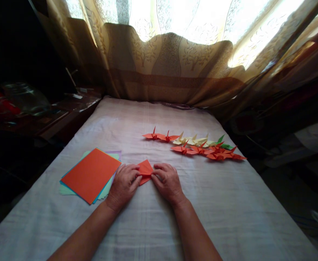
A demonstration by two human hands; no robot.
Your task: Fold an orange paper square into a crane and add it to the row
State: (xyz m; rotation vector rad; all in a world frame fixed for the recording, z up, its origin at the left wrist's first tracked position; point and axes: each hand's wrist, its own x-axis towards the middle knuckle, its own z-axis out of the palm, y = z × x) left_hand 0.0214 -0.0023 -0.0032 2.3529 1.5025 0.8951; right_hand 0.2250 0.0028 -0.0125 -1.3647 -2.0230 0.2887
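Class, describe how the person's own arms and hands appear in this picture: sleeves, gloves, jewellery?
Both forearms are bare with no sleeves in view. The left hand and right hand wear no gloves; no watch, bracelet or ring is visible.

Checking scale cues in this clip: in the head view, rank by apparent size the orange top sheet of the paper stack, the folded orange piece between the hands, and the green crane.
1. orange top sheet
2. folded orange piece
3. green crane, though it lies farther off, so unsure.

Left hand [124,183] and right hand [167,181] press a folded orange paper [145,170] on the bed [229,203], near paper cranes [194,146].
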